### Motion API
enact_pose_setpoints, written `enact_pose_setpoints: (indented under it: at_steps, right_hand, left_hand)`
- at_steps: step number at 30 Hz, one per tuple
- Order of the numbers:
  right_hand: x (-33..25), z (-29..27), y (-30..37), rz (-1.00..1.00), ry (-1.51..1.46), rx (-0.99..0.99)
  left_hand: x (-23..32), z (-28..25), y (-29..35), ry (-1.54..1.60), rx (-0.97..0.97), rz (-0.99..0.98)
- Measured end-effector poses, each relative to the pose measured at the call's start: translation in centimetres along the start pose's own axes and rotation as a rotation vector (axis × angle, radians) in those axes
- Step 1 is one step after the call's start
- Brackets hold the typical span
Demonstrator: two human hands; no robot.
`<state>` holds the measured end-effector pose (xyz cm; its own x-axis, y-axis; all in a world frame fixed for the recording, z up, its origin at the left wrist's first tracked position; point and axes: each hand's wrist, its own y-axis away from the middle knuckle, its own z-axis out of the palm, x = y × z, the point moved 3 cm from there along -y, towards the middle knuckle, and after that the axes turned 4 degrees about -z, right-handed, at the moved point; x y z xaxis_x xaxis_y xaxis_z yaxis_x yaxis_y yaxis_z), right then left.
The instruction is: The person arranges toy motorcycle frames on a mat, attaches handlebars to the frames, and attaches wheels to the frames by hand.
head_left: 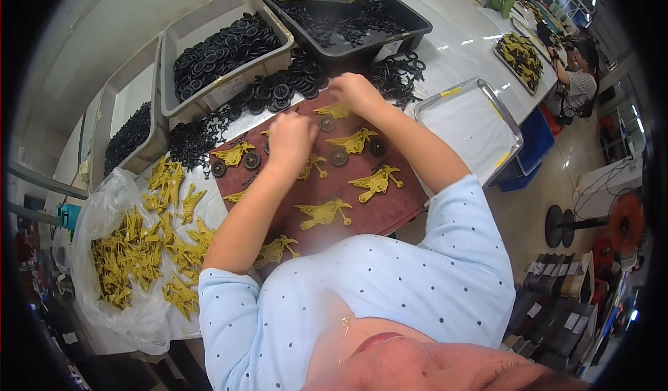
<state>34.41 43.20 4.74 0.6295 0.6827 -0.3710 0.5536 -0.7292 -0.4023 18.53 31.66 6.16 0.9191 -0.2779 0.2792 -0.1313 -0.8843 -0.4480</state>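
My left hand (292, 139) is curled, fingertips down, over the upper middle of a dark red mat (278, 210). My right hand (356, 93) bends its fingers at the mat's far edge, beside loose black toy wheels (280, 90) and just above a yellow toy motorcycle frame (334, 110). What either hand pinches is hidden by the fingers. Several more yellow frames lie in rows on the mat, such as one frame (376, 182) at the right and another frame (324, 213) near me. A few have black wheels beside or against them, like the wheel (338, 156) in the middle.
A grey bin (289, 40) of black wheels, a grey bin (158, 123) of small black parts and a black bin (426, 30) stand beyond the mat. Yellow frames spill from a plastic bag (87, 252) at left. An empty metal-rimmed tray (516, 130) is at right. Another person (579, 85) sits far right.
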Motion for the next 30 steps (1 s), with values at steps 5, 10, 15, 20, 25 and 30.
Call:
enact_pose_setpoints:
  at_steps: [5,10,15,20,25,30]
  right_hand:
    - [-0.1,3.5,-4.0,0.018,0.182,-0.050]
    - [0.0,3.6,-4.5,0.026,0.219,-0.064]
    - [0.4,2.9,-4.4,-0.072,0.125,-0.003]
    - [1.3,4.9,-5.1,-0.037,0.190,-0.039]
    - [0.5,2.9,-4.3,0.032,0.196,0.016]
    - [-5.6,-2.2,1.5,0.157,-0.217,-0.066]
  left_hand:
    - [-6.0,1.4,-4.1,-0.001,0.187,0.018]
    - [-7.7,2.6,-6.3,-0.232,0.011,0.105]
    - [-8.6,3.1,-6.6,-0.272,0.041,0.176]
    - [-9.0,2.1,-6.6,-0.200,0.051,0.091]
    - [-8.1,-2.6,-4.1,0.173,0.205,-0.137]
    - [-5.4,-6.1,4.0,0.472,-0.189,-0.343]
